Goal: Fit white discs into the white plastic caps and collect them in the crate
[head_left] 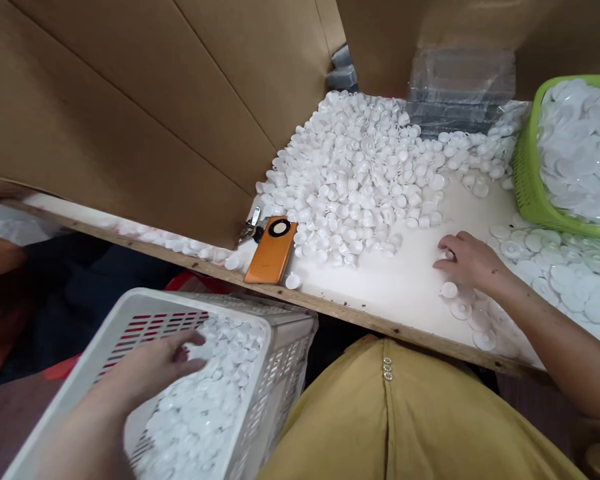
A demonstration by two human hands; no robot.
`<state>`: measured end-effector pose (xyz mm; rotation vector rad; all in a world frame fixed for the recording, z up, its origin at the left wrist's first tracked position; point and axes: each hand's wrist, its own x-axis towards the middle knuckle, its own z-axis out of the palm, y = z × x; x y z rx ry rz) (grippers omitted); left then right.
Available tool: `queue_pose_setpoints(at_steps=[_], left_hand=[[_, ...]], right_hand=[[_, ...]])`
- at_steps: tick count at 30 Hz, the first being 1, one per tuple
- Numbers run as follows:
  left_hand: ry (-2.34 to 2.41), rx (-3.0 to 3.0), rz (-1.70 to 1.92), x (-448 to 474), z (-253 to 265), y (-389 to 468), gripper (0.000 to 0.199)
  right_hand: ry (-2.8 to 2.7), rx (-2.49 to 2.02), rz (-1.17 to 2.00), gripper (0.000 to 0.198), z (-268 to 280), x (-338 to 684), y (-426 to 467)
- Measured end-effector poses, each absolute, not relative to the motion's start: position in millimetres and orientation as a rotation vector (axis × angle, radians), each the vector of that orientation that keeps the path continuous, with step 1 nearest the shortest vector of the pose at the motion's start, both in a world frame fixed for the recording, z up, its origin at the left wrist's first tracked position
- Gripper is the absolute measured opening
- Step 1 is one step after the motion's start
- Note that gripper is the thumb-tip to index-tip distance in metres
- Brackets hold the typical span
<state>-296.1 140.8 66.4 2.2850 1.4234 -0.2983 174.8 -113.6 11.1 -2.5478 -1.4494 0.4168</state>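
My left hand (153, 367) reaches down into a white plastic crate (130, 313) beside the table, fingers resting on the white plastic pieces (200, 413) inside; whether it grips one is hidden. My right hand (467, 260) lies palm down on the white table (380, 287), fingers curled over a small white cap near flat white discs (555, 267). A large heap of small white caps (365, 173) spreads across the table's far side, ahead of that hand.
A green basket (527, 180) full of white discs stands at the right. An orange phone (273, 250) and keys (250, 230) lie near the table's front edge. Cardboard walls (130, 100) enclose the back and left. Clear plastic trays (460, 87) are stacked at the back.
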Motion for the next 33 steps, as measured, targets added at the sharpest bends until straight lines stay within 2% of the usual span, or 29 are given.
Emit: queue_pose_setpoints(at_steps=[3,7,12,14,16,19,23,28,31,33], left_hand=[[1.620,2.305,-0.347,-307.7,54.2,136.5,0.035],[1.282,2.353,-0.003,-229.4,44.7,105.2,0.045],[0.651,2.364,0.178,-113.7,32.1,57.8,0.027],[0.499,2.343,0.227,-84.1,22.9,42.3,0.024],[0.390,2.336,0.254,-61.4,12.2,31.2,0.033],[0.273,2.362,0.204,-35.4,-3.0,22.7,0.041],[0.256,2.332,0.133,-16.9,-15.6,22.5,0.025],[0.324,2.258,0.138,-14.0,-18.6,26.7,0.027],[0.392,2.274,0.129,-12.5,-18.3,27.4,0.017],[0.431,2.297,0.130,-10.9,-18.7,26.9,0.019]], right_hand=[[-1.436,-2.425,0.430,0.019,11.7,168.8,-104.6],[-1.577,-2.232,0.516,0.020,8.8,138.5,-91.8],[-1.680,-2.051,0.587,0.025,3.5,119.8,-93.4],[-1.613,-2.116,0.482,0.018,7.1,134.0,-102.9],[-1.510,-2.321,0.362,0.013,11.4,155.5,-115.1],[-1.449,-2.592,0.333,0.018,14.6,183.0,-129.6],[-1.438,-2.468,0.438,0.013,16.6,185.6,-128.3],[-1.349,-2.046,0.407,0.008,20.4,145.4,-109.9],[-1.436,-1.889,0.411,0.011,17.4,121.6,-107.1],[-1.405,-1.874,0.488,0.014,14.4,113.1,-107.9]])
